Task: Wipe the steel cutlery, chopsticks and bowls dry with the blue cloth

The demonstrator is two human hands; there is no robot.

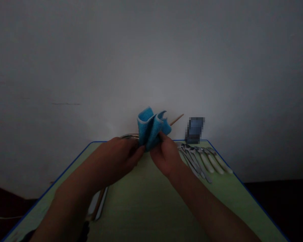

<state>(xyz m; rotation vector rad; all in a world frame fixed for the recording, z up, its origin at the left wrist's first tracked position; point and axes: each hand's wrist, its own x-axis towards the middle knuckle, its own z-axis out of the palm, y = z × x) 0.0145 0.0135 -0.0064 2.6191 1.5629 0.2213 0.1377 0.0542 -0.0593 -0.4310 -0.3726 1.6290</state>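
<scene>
A bright blue cloth (151, 131) with a pale edge is bunched up above the table between both hands. My left hand (123, 149) pinches its lower left side, thumb on the front. My right hand (165, 153) is closed on the cloth's lower right part. A thin, wooden-looking stick (177, 119) pokes out to the upper right from behind the cloth; the rest of it is hidden, and I cannot tell which hand grips it. Behind my left hand shows the curved metal rim of a dish or bowl (130, 135), mostly covered.
Several spoons and forks (195, 161), some with pale handles, lie at the table's right. A blurred dark upright object (195, 130) stands at the back edge. Long utensils (99, 203), one brown, lie beside my left forearm. The green table (146, 205) meets a grey wall (151, 60).
</scene>
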